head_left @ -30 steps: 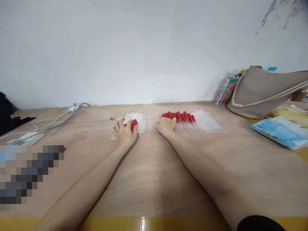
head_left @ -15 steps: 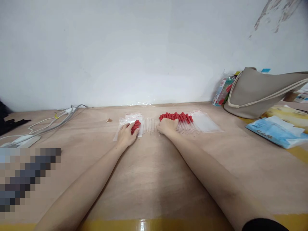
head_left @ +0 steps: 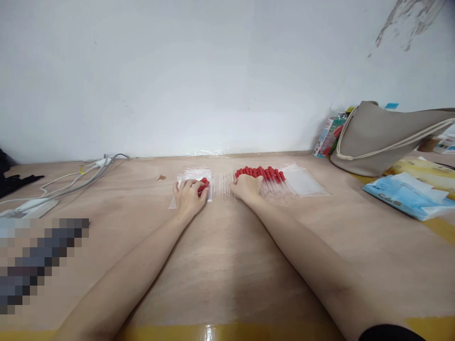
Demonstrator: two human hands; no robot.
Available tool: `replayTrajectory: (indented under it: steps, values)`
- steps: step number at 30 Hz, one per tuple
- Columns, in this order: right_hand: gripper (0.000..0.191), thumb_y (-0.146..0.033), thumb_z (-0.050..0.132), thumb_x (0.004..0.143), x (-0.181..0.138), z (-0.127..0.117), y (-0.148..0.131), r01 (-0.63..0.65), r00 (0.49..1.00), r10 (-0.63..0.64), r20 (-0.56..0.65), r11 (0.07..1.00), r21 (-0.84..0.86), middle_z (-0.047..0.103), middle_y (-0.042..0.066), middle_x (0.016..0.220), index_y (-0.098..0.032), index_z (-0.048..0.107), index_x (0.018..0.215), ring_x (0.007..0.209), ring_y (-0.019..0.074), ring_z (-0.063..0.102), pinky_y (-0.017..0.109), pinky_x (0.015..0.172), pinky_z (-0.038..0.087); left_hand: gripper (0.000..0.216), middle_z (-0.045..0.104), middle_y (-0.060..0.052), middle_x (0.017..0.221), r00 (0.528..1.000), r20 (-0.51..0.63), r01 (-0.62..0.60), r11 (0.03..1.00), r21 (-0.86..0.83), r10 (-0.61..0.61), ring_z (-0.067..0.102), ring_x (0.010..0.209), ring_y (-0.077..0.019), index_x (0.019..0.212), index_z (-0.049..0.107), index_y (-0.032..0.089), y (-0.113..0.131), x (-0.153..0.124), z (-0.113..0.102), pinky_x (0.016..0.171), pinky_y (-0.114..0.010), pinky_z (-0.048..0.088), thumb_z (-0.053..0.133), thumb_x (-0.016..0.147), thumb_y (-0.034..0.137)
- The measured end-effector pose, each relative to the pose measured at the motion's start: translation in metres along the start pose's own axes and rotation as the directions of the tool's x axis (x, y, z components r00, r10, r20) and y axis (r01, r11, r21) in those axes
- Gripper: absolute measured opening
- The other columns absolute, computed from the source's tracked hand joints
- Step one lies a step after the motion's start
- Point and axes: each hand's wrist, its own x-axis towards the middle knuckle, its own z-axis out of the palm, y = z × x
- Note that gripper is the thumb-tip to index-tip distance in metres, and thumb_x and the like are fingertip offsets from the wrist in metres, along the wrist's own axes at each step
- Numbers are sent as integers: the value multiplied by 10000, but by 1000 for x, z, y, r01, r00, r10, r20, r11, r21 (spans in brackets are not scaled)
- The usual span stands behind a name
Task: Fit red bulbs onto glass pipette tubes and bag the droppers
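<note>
On the desk (head_left: 227, 265), far middle: left hand (head_left: 188, 198) curled shut on bagged droppers (head_left: 204, 185). The right hand (head_left: 246, 186) lies over loose droppers (head_left: 270, 176); whether it grips, cannot tell. Judged light, thin, brittle, slippery in film: best held by red bulbs

The desk (head_left: 227, 265) has a tan surface with yellow tape (head_left: 220, 331) along its near edge. Centre rear: a row of red-capped droppers (head_left: 272, 179), a flat clear bag (head_left: 306, 183) touching its right side, and a pouch (head_left: 194, 173) to its left. Left rear: cables (head_left: 71, 183). Right: tote (head_left: 384, 142), blue pack (head_left: 405, 199).
</note>
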Motion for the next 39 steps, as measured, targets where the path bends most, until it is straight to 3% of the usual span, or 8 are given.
replayTrajectory:
  steps: [5, 13, 18, 22, 25, 28, 32, 39]
  values:
    - [246, -320, 417, 766, -19, 4, 5, 145, 970, -130, -205, 988, 58, 647, 68, 743, -176, 615, 741, 778, 204, 549, 376, 791, 209, 176, 639, -42, 888, 999, -32, 3, 1000, 15, -2, 507, 952, -259, 766, 631, 234, 4, 3, -1, 991, -506, 137, 489, 799, 333]
    - [223, -333, 423, 809, -62, 1, 48, 363, 894, -315, -319, 926, 102, 631, 39, 734, -171, 561, 745, 748, 170, 532, 346, 794, 218, 186, 630, -53, 931, 987, -160, -16, 1000, -4, 15, 501, 983, -248, 779, 625, 214, 6, 3, -2, 1013, -484, 137, 469, 811, 309]
    - [181, -295, 403, 846, -85, -14, 94, 467, 864, -409, -295, 869, 162, 617, 43, 727, -168, 514, 781, 651, 144, 540, 306, 747, 301, 113, 625, -66, 900, 955, -120, -284, 954, -100, 272, 522, 956, -238, 763, 597, 204, 8, -3, -23, 986, -460, 258, 497, 758, 255]
    - [154, -260, 417, 848, -88, -17, 112, 490, 857, -421, -297, 844, 218, 619, 47, 749, -163, 531, 887, 667, 154, 548, 290, 695, 340, 91, 607, -73, 823, 782, 131, -570, 785, -243, 609, 542, 889, -233, 711, 579, 195, 27, -16, -46, 947, -437, 348, 491, 691, 198]
    - [221, -225, 404, 858, -86, -16, 111, 542, 824, -473, -312, 818, 192, 637, 64, 835, -153, 541, 1014, 755, 168, 563, 300, 716, 340, 98, 582, -78, 769, 678, 232, -618, 711, -335, 698, 549, 835, -223, 712, 571, 178, 45, -27, -50, 895, -408, 405, 473, 707, 185]
    - [233, -198, 383, 867, -84, -16, 106, 585, 800, -532, -277, 795, 163, 642, 63, 880, -168, 570, 1002, 798, 166, 562, 310, 746, 324, 166, 591, -83, 853, 687, 291, -543, 737, -403, 666, 551, 846, -214, 878, 575, 171, 50, -34, -47, 811, -374, 455, 455, 787, 241]
    - [206, -199, 412, 854, -86, -20, 104, 591, 797, -541, -268, 790, 162, 633, 60, 872, -167, 597, 937, 776, 150, 555, 310, 758, 311, 391, 525, -109, 1164, 713, 263, -457, 716, -528, 650, 478, 1097, -226, 1187, 474, 181, 39, -35, -40, 936, -380, 403, 502, 816, 302]
    - [157, -247, 466, 841, -86, -18, 96, 667, 734, -611, -295, 731, 146, 630, 31, 778, -179, 604, 811, 698, 128, 543, 324, 774, 287, 237, 510, -90, 1217, 759, 231, -399, 715, -574, 609, 469, 1138, -204, 1078, 548, 195, 32, -27, -24, 946, -371, 394, 470, 858, 238]
